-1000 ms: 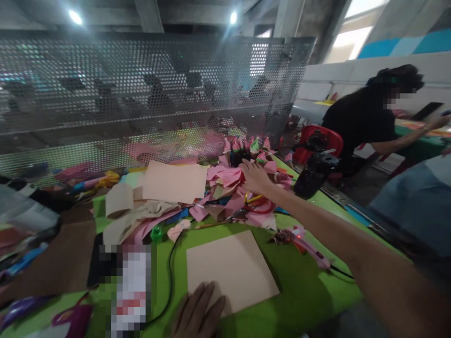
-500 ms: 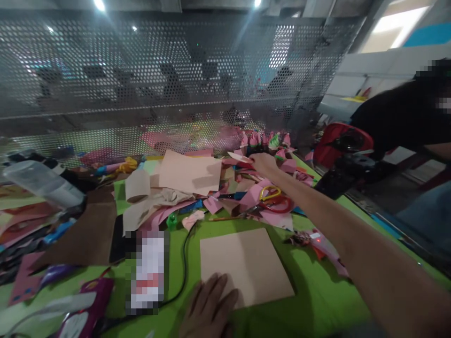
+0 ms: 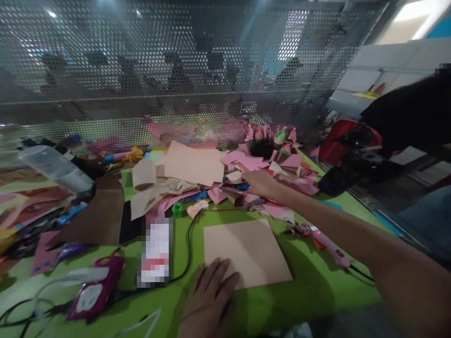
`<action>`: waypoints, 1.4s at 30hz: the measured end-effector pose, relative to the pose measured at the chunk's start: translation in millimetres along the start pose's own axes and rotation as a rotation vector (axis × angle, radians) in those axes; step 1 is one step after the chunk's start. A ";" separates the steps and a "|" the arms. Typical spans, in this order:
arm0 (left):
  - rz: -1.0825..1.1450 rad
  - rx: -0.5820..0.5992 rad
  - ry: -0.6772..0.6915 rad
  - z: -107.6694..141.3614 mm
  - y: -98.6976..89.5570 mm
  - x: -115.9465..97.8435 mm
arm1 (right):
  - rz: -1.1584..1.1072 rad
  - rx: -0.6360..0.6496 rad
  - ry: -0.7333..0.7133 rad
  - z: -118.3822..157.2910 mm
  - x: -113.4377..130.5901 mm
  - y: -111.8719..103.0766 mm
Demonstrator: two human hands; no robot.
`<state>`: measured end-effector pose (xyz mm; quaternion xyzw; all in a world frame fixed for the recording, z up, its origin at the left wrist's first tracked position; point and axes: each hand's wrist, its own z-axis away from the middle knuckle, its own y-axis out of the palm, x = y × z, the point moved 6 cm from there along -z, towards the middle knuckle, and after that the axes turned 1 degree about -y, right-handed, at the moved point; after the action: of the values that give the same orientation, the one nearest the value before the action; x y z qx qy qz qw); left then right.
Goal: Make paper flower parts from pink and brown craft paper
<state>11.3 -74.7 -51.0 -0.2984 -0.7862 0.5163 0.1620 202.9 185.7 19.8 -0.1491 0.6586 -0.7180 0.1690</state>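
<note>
My left hand [image 3: 211, 293] lies flat with its fingers stretched over the near left corner of a square tan paper sheet [image 3: 248, 253] on the green table. My right arm reaches out over the heap, and my right hand [image 3: 260, 182] is low among paper scraps with its fingers curled together. A small beige paper piece [image 3: 234, 177] is at its fingertips; whatever the fingers grip is hidden. Pink paper pieces [image 3: 244, 159] lie just beyond that hand. Part of a red scissor handle [image 3: 278, 203] shows beneath the wrist.
A pink glue gun [image 3: 329, 246] with a lit red light lies beneath my right forearm. At left are a blurred-out white object [image 3: 155, 253], a purple device [image 3: 96, 287] with cables and a clear bottle [image 3: 56, 169]. A perforated metal screen [image 3: 141, 84] stands behind; a person in black [image 3: 412, 112] is at right.
My right hand has come down and nearer through the scraps, now covering most of the scissors. More pink paper shows behind it. My left hand stays on the tan sheet. The view has shifted slightly.
</note>
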 end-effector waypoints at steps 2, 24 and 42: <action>0.022 0.016 -0.029 1.2 0.9 -0.8 | -0.002 0.003 0.031 -2.6 -2.3 2.7; 0.101 0.109 -0.085 -12.8 -11.7 -0.1 | -0.866 -0.632 0.063 -0.4 -31.7 -51.2; 0.053 0.353 -0.045 -70.7 -12.4 -22.4 | -0.760 -0.226 0.199 283.1 3.0 13.6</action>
<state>64.6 -42.0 -9.2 -0.2744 -0.6787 0.6569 0.1804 324.5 -70.1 31.2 -0.3291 0.6446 -0.6633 -0.1902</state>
